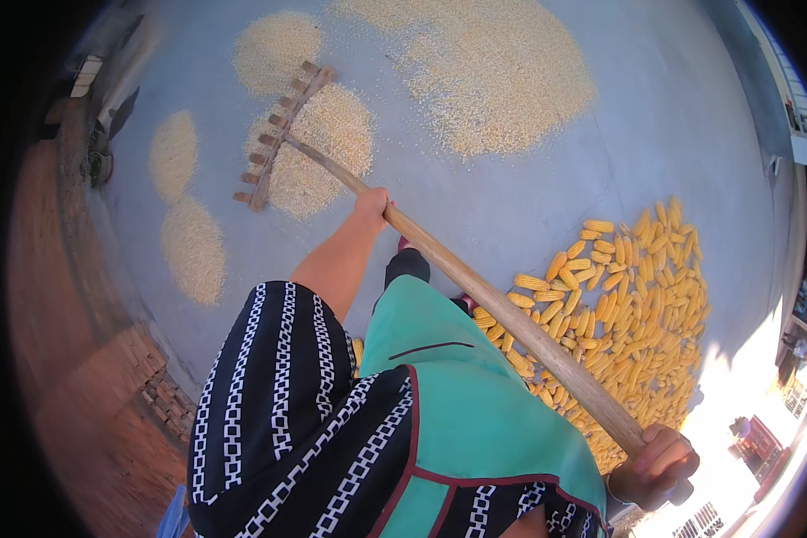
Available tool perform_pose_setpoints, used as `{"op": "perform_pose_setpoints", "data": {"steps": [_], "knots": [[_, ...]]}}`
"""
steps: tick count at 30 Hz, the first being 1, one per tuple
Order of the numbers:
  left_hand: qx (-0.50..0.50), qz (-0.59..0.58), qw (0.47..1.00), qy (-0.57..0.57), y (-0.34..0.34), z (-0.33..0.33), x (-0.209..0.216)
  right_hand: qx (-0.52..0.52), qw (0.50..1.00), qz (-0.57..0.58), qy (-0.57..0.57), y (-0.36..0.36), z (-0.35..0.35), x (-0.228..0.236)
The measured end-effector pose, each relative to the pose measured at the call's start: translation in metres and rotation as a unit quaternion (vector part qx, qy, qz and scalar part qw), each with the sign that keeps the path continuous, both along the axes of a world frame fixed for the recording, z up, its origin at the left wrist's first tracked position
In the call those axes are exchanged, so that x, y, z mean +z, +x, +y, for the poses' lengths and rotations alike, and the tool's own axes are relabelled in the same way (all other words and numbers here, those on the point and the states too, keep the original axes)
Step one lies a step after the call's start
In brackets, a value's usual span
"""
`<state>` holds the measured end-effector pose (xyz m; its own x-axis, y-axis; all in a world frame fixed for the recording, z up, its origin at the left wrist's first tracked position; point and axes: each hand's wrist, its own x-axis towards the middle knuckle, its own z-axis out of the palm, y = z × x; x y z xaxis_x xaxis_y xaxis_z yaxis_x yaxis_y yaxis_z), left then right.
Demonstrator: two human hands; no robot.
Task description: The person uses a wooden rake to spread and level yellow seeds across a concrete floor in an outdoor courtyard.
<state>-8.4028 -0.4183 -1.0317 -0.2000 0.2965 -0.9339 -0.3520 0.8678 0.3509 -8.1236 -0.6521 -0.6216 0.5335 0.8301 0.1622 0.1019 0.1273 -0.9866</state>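
Observation:
A wooden rake [502, 309] slants across the view, from its toothed head at the upper left down to the handle's end at the lower right. Partway along the handle, my left hand [372, 206] is wrapped round the wood, with the arm stretched forward. Close to the butt end my right hand [659, 466] grips it, fingers curled over the top. The rake's head [284, 134] rests at the left edge of a heap of pale corn kernels [327, 148], its blunt teeth pointing up and left.
More kernel heaps lie around: one beyond the rake [278, 49], two at left [173, 157], and a wide spread [502, 76] at the far right. Many yellow corn cobs [614, 314] cover the grey floor [439, 193] at right. Bricks [166, 390] line the left edge.

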Motion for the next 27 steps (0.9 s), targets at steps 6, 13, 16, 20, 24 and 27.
{"op": "perform_pose_setpoints", "data": {"steps": [6, 13, 16, 20, 24, 27], "knots": [[-0.038, -0.024, 0.999, -0.023, 0.047, -0.068, 0.021, -0.009, 0.998, 0.060, 0.013, 0.038, -0.073, 0.015], [-0.023, -0.034, 0.998, -0.052, 0.130, -0.154, 0.038, 0.020, 0.991, 0.050, 0.123, 0.099, -0.163, 0.033], [-0.020, -0.046, 0.997, -0.056, 0.171, -0.176, 0.056, -0.052, 0.988, 0.092, 0.112, 0.124, -0.200, 0.050], [-0.045, -0.079, 0.993, -0.070, 0.213, -0.215, 0.059, -0.013, 0.986, 0.115, 0.121, 0.144, -0.224, 0.072], [-0.087, -0.147, 0.982, -0.083, 0.246, -0.233, 0.077, -0.060, 0.981, 0.104, 0.153, 0.157, -0.265, 0.086], [-0.130, -0.175, 0.971, -0.097, 0.257, -0.238, 0.092, -0.148, 0.970, 0.105, 0.165, 0.144, -0.292, 0.099]]}}
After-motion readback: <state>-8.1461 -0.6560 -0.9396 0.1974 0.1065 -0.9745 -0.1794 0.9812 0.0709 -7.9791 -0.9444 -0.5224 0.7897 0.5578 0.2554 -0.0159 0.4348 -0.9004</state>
